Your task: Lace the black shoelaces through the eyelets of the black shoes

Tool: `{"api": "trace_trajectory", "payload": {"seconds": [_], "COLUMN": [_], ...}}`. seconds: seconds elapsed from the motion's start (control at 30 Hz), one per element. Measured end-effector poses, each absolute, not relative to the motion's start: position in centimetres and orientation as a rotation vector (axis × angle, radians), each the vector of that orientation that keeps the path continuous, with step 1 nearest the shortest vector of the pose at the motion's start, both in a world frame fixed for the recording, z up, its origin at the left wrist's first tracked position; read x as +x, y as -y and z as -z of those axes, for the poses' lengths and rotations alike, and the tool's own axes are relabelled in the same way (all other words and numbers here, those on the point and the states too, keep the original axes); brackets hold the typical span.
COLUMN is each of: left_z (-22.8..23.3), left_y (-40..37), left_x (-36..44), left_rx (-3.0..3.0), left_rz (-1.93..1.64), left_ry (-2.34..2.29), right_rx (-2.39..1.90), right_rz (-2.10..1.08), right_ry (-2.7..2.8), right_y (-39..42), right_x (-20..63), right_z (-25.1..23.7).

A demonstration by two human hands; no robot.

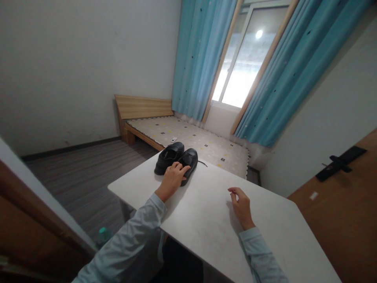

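Two black shoes (171,154) stand side by side near the far left edge of the white table (206,220), toes pointing away from me. My left hand (173,179) is closed on the heel part of the right-hand shoe (192,156), fingers over its opening and thumb along its right side. The hand covers much of that shoe's back. A dark lace end (203,163) sticks out to the right of the shoe. My right hand (242,206) is over the table's right half, apart from the shoes, its fingers curled in with nothing visible in them.
Beyond the table is a wooden bed (144,107) with a patterned mattress (203,137); a small white item (173,139) lies on it. Blue curtains (200,59) flank a window. A wooden door (347,204) is at the right, a green-capped bottle (103,234) on the floor at left.
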State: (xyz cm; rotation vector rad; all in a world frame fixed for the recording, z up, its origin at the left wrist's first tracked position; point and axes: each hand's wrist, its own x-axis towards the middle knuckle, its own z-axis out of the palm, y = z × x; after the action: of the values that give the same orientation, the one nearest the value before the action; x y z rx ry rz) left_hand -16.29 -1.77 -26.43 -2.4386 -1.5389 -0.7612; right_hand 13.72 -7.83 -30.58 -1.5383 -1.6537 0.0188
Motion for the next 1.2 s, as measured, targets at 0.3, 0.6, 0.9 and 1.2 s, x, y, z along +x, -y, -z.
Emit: {"api": "trace_trajectory", "payload": {"seconds": [0.3, 0.6, 0.9, 1.2], "left_z": [26.2, 25.7, 25.5, 24.4], "left_y": [1.8, 2.5, 4.1, 6.4], "left_x": [-16.6, -16.8, -15.7, -11.8], "left_rx": [-2.461, -2.445, -2.345, -2.618], "left_rz": [0.689, 0.619, 0.795, 0.776], "left_ry": [1.548, 1.556, 1.475, 1.032], "right_rx": [-1.577, -1.563, -1.494, -1.504], "right_rz": [-0.076, -0.148, -0.191, -0.233], "right_ry": [1.702, 1.747, 1.823, 2.01], "right_y": [8.0, 8.2, 8.6, 9.9], "right_x": [13.5, 13.0, 12.8, 11.6], "right_z": [30.7, 29.9, 29.5, 27.7]}}
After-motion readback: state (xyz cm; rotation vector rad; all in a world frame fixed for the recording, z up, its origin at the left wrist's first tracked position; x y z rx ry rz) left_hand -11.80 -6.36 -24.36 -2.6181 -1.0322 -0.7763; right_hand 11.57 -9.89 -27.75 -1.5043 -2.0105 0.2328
